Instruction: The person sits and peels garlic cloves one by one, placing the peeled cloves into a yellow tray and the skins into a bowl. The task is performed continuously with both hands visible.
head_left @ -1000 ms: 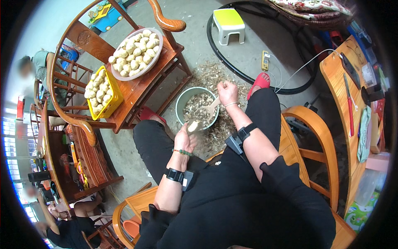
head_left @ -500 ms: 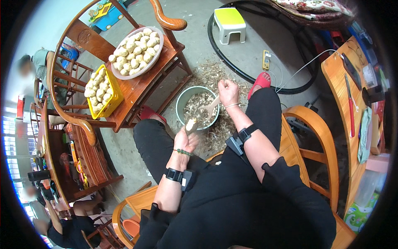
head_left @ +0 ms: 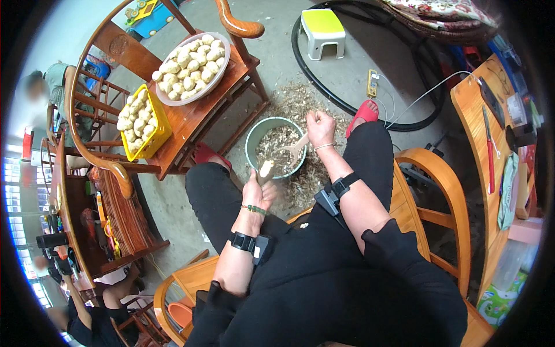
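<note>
My left hand [head_left: 258,194] is closed around a partly peeled taro [head_left: 266,168], its pale flesh showing beside brown skin. The taro is held over the near-left edge of a pale green bucket [head_left: 250,137]. Brown and whitish peelings [head_left: 277,139] lie inside that bucket. My right hand [head_left: 320,128] is closed on the end of a beige-handled, Y-shaped peeler [head_left: 299,144], just beyond the bucket's right rim. The peeler's head reaches over the bucket, apart from the taro, and is blurred.
A wooden armchair [head_left: 179,130] at left bears a bowl [head_left: 222,72] and a yellow basket [head_left: 156,144], both full of peeled taros. Scraps surround the bucket. Beyond are a green-topped stool [head_left: 322,23] and black hose [head_left: 298,61]. A wooden board [head_left: 471,110] with knives stands right. Other people sit left.
My left hand and the taro have shifted slightly up toward the bucket, and the taro is tilted a little differently. My right hand stays nearly in place with the peeler.
</note>
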`<control>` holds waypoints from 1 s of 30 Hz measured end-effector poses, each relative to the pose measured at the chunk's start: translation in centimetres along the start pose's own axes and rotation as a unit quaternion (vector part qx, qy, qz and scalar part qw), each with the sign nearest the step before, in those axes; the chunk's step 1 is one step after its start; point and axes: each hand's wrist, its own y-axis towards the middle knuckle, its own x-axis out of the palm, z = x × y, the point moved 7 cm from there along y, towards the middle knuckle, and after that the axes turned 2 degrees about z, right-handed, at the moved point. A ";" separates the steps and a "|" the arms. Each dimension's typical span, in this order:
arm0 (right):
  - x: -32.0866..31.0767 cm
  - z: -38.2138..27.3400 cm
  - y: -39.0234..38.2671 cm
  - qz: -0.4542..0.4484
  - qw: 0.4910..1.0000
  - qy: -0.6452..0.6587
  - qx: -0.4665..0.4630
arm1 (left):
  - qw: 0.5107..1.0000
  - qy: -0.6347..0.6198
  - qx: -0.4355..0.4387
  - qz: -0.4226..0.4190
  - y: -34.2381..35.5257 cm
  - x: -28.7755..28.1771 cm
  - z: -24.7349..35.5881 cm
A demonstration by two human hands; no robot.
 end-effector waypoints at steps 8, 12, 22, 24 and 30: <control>1.8 0.0 -1.7 -0.064 0.997 0.033 0.010 | 0.992 0.127 0.002 0.016 -0.1 0.3 -0.5; 0.4 0.3 0.3 -0.009 0.998 -0.047 -0.038 | 0.996 0.087 -0.021 0.022 -0.5 0.4 -0.5; 2.1 0.4 -1.6 -0.060 0.998 0.026 0.017 | 0.995 0.085 -0.034 0.031 0.3 0.1 -1.0; 1.2 1.2 -0.7 -0.022 0.996 -0.083 -0.030 | 0.996 0.078 -0.047 0.015 0.3 0.1 -1.0; 0.2 1.3 0.1 0.013 0.999 -0.045 -0.001 | 0.998 -0.021 -0.058 -0.033 -0.3 0.6 -1.0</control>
